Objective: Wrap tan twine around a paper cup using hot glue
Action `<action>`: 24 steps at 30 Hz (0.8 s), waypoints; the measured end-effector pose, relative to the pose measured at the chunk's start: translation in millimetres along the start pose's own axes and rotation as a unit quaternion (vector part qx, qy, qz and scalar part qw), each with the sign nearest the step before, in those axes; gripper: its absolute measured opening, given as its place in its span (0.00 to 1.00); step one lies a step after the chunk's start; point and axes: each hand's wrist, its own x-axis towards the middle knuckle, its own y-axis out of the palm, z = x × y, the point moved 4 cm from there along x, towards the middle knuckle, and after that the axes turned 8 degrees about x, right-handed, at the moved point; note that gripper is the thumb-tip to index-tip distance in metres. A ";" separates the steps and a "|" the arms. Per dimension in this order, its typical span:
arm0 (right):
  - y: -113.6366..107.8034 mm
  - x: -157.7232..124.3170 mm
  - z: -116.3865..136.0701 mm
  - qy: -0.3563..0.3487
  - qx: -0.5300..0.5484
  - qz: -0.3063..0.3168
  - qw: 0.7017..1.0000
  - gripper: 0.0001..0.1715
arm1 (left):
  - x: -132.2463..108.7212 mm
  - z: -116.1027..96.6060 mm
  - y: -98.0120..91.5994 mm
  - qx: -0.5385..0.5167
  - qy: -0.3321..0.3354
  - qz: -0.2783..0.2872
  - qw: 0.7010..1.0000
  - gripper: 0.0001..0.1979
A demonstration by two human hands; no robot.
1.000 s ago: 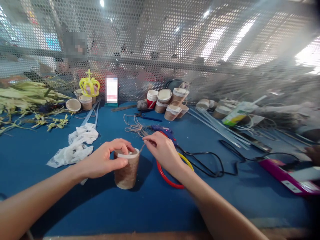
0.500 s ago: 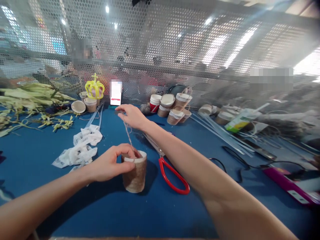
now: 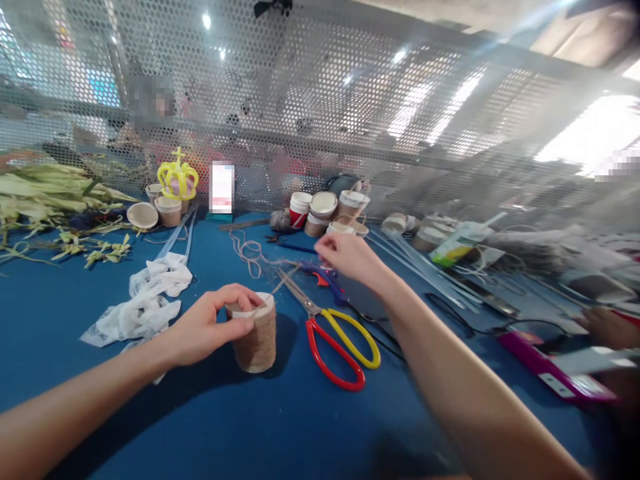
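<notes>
A twine-wrapped paper cup [image 3: 256, 347] stands upright on the blue table. My left hand [image 3: 220, 323] grips its rim, fingers over the inside and thumb on the outer wall. A strand of twine [image 3: 280, 285] slants up from the rim towards my right hand [image 3: 347, 257], which is closed in a pinch above the table and appears to have the strand's end in its fingers. Below that hand lie large scissors [image 3: 314, 311] with one red and one yellow handle. Loose loops of twine [image 3: 250, 253] rest beyond the cup.
Crumpled white plastic [image 3: 155, 293] lies left of the cup. Several cups [image 3: 300, 208], a phone [image 3: 221, 190] and a yellow crown [image 3: 178, 180] stand at the back. Clear sticks [image 3: 430, 270], a black cable and a purple power strip [image 3: 537, 367] are on the right. Another person's hand [image 3: 607, 327] shows there.
My right hand has swung from beyond the cup to the right, and the twine now slants right. Both scissor handles now show. The left hand stays on the cup; the view has shifted slightly.
</notes>
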 end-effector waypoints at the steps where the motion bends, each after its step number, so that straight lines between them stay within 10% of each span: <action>1: -2.8 -6.7 -13.3 0.018 -0.014 -0.016 1.000 0.08 | 0.3 0.7 0.3 -0.001 -0.005 0.000 1.000 0.04; 6: 6.7 -15.9 -19.0 0.042 0.002 0.013 0.999 0.10 | 0.8 -0.5 3.5 0.006 -0.017 0.001 1.000 0.05; 12: 47.0 -11.8 61.1 0.009 0.097 0.265 0.959 0.15 | -1.2 -11.2 3.5 0.034 0.013 -0.016 0.999 0.03; 16: 70.5 -18.3 67.1 0.045 0.137 0.381 0.913 0.29 | 0.3 -11.6 0.6 0.041 0.007 -0.023 0.999 0.04; 24: 68.9 6.3 81.2 -0.033 0.251 0.222 0.941 0.29 | 2.4 -4.6 0.4 0.029 -0.011 -0.033 0.999 0.05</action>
